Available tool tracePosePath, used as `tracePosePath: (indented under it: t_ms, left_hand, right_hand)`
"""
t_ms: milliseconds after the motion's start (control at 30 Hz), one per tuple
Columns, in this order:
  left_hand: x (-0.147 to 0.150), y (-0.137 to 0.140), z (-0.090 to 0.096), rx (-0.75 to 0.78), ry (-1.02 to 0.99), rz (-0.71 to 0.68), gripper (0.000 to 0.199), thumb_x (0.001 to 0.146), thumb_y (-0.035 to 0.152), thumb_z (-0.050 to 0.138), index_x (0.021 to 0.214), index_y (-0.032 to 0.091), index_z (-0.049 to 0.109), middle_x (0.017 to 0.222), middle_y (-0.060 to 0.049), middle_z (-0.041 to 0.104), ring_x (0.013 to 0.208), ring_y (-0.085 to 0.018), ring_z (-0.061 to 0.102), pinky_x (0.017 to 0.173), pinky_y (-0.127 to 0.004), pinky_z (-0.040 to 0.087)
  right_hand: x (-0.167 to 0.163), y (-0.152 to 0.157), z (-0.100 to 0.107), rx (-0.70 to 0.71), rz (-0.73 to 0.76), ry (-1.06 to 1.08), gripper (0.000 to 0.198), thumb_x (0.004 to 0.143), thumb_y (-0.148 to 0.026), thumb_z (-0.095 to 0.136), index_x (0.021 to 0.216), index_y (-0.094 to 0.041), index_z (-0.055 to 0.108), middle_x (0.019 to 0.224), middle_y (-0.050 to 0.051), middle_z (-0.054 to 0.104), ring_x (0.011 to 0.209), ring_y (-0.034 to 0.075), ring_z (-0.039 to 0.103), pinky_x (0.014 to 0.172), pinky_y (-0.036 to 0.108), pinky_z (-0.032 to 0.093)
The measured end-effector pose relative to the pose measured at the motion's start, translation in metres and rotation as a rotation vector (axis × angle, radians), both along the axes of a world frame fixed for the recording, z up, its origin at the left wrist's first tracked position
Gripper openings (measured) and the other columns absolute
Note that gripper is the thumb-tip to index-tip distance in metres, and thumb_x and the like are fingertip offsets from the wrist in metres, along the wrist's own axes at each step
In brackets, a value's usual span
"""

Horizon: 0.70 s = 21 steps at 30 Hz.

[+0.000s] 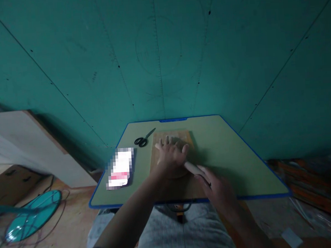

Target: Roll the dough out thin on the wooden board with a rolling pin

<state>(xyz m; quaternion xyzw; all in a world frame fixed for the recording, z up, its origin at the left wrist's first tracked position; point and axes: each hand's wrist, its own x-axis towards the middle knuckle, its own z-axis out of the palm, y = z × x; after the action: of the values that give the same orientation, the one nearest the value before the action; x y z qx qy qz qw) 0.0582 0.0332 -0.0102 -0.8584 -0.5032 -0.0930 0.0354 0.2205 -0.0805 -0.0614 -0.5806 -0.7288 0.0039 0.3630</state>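
My left hand (171,151) lies with its fingers spread over a wooden board (191,137), palm down. Below its palm shows the curved edge of a flat, brownish thing (179,174), mostly hidden by the hand; its kind is unclear. Closed around a pale, rounded stick (192,168) is my right hand (213,182), near the board's right front. The stick's far tip reaches close to the left hand's thumb side. Black-handled scissors (144,139) rest to the left of the board, blades pointing away and to the right.
A blurred-out bright phone-like slab (120,167) lies on the left of the blue-edged table (227,143). A green wall (162,65) rises just behind. Left on the floor are a teal round base (34,216) with cables, a white panel (41,145) and a cardboard box (16,185).
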Motion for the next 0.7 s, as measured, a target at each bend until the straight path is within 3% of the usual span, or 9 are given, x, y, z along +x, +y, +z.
tracePosePath:
  t_ms: [133,333,600,700]
  left_hand:
    - [0.014,0.014,0.003,-0.079,0.013,-0.052,0.039,0.099,0.039,0.032,0.126,0.031,0.060,0.123,-0.011,0.063,0.120,-0.037,0.046,0.098,-0.061,0.032]
    - [0.030,0.029,0.000,-0.094,-0.028,0.077,0.045,0.100,0.046,0.028,0.119,0.024,0.062,0.123,-0.011,0.061,0.118,-0.031,0.047,0.097,-0.050,0.035]
    - [0.009,0.006,-0.004,0.020,-0.014,-0.035,0.037,0.099,0.037,0.036,0.115,0.025,0.067,0.115,-0.012,0.066,0.115,-0.034,0.049,0.094,-0.053,0.036]
    - [-0.005,-0.007,-0.005,0.072,-0.006,-0.051,0.035,0.097,0.035,0.039,0.105,0.023,0.071,0.109,-0.013,0.068,0.114,-0.035,0.050,0.097,-0.056,0.034]
  right_hand:
    - [0.011,0.008,0.002,-0.087,-0.131,-0.031,0.036,0.099,-0.045,0.038,0.104,-0.024,0.067,0.079,0.006,0.074,0.056,0.021,0.066,0.050,0.029,0.040]
    - [0.013,0.015,0.012,-0.314,-0.193,0.003,0.039,0.098,-0.045,0.032,0.098,-0.024,0.065,0.080,0.006,0.074,0.062,0.021,0.067,0.054,0.028,0.037]
    - [0.007,0.012,0.025,-0.528,-0.205,-0.062,0.042,0.098,-0.051,0.029,0.085,-0.023,0.058,0.077,0.005,0.071,0.075,0.022,0.068,0.058,0.026,0.034]
    - [0.002,0.009,0.028,-0.557,-0.211,-0.102,0.047,0.100,-0.050,0.027,0.085,-0.022,0.061,0.082,0.008,0.073,0.078,0.022,0.069,0.060,0.026,0.035]
